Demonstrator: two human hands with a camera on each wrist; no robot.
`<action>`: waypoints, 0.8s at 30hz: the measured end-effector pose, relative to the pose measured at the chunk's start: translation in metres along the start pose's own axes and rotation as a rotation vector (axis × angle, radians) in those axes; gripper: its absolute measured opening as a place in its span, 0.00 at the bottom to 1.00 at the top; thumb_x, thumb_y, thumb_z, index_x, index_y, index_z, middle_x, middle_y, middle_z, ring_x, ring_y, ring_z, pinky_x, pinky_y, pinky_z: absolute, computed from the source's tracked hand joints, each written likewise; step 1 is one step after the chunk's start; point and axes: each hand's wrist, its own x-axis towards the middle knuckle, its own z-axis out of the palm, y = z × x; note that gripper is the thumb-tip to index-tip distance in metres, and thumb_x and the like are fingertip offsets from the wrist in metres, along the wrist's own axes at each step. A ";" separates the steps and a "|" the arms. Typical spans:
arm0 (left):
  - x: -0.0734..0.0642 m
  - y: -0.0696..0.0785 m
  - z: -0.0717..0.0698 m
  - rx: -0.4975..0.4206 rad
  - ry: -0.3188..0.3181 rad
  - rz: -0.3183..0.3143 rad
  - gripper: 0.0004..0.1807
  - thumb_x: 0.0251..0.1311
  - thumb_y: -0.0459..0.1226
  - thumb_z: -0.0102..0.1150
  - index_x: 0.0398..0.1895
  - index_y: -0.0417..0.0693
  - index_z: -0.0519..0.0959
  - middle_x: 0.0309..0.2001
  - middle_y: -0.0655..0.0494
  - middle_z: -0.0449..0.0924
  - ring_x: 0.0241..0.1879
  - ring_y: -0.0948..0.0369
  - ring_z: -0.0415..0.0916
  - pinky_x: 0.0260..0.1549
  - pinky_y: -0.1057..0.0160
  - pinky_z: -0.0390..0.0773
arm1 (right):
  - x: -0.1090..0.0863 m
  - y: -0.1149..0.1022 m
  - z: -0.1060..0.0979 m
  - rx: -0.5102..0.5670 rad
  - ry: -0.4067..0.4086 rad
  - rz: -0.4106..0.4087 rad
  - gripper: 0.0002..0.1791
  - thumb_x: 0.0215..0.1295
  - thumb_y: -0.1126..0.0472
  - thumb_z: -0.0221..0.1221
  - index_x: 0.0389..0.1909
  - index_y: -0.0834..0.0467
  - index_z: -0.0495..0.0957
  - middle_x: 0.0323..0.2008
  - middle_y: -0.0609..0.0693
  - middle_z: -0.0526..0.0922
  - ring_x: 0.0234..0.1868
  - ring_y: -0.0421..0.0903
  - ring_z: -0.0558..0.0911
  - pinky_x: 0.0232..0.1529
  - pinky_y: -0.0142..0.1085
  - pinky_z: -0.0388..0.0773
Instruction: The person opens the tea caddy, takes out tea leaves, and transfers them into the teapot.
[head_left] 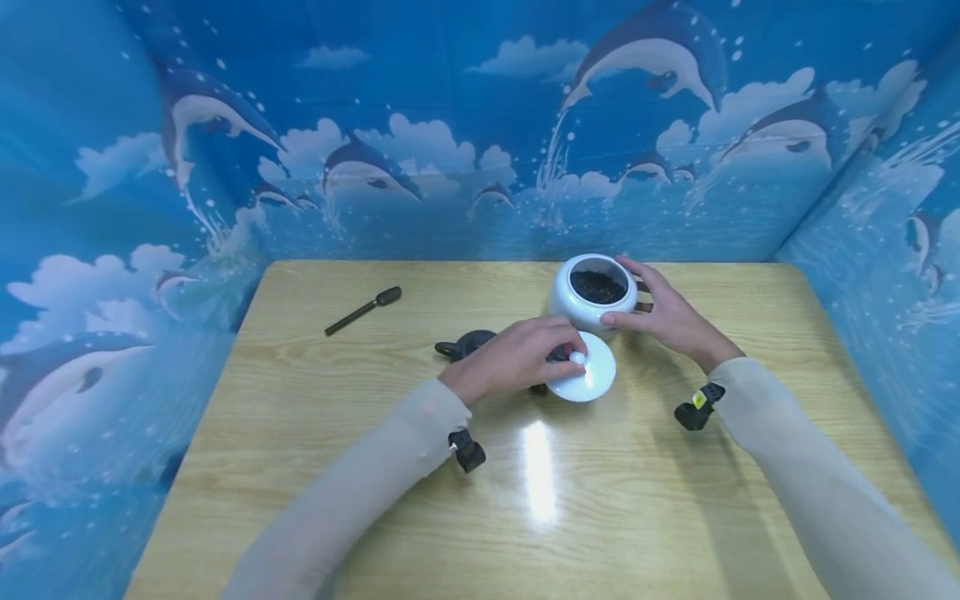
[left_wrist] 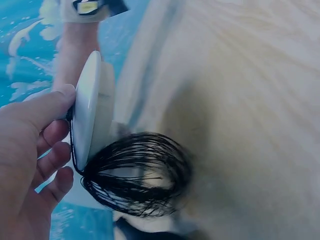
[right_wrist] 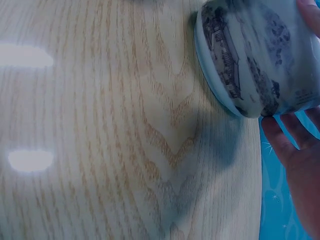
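My left hand (head_left: pixel 517 357) pinches the small knob of a round white lid (head_left: pixel 597 379), held tilted in front of a white jar (head_left: pixel 561 293). A black tassel (left_wrist: pixel 140 175) hangs from the lid's knob in the left wrist view. My right hand (head_left: pixel 670 321) grips the uncovered jar from its right side, thumb near the rim. Dark loose tea leaves (head_left: pixel 597 287) fill the inside. Grey landscape drawings decorate the jar wall in the right wrist view. Partly hidden behind my left hand stands a small dark teapot (head_left: pixel 472 340), its looped handle to the left.
A dark slim tool with a wider end, a scoop or brush (head_left: pixel 363 312), lies at the table's back left. The wooden table (head_left: pixel 300 433) ends at a blue dolphin-print curtain (head_left: pixel 450 200) behind and at the sides. Both wrists wear small black cameras.
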 end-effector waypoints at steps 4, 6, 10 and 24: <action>0.002 0.002 -0.018 -0.013 0.034 -0.003 0.14 0.77 0.49 0.66 0.57 0.53 0.86 0.54 0.60 0.83 0.52 0.66 0.79 0.57 0.65 0.82 | 0.000 -0.001 0.001 0.011 -0.002 -0.010 0.60 0.71 0.49 0.74 0.91 0.43 0.42 0.90 0.50 0.43 0.87 0.61 0.55 0.81 0.63 0.64; 0.003 0.002 -0.027 -0.011 0.057 0.000 0.14 0.77 0.48 0.67 0.56 0.53 0.86 0.53 0.59 0.84 0.50 0.65 0.79 0.54 0.65 0.82 | -0.001 -0.001 0.001 0.009 -0.002 -0.013 0.60 0.71 0.49 0.74 0.91 0.43 0.42 0.90 0.51 0.42 0.87 0.62 0.54 0.81 0.63 0.65; 0.006 0.002 -0.045 -0.005 0.113 0.019 0.14 0.76 0.47 0.68 0.56 0.51 0.86 0.49 0.57 0.84 0.46 0.64 0.78 0.48 0.65 0.81 | -0.002 -0.001 -0.001 -0.003 -0.001 -0.019 0.59 0.72 0.50 0.73 0.91 0.43 0.42 0.90 0.53 0.42 0.87 0.64 0.54 0.80 0.63 0.66; 0.031 -0.003 -0.081 0.069 0.204 0.005 0.15 0.76 0.45 0.68 0.58 0.48 0.86 0.49 0.55 0.83 0.46 0.61 0.79 0.48 0.63 0.81 | 0.000 -0.002 -0.003 -0.027 -0.014 0.035 0.63 0.69 0.42 0.74 0.91 0.41 0.39 0.90 0.52 0.42 0.87 0.62 0.54 0.81 0.61 0.65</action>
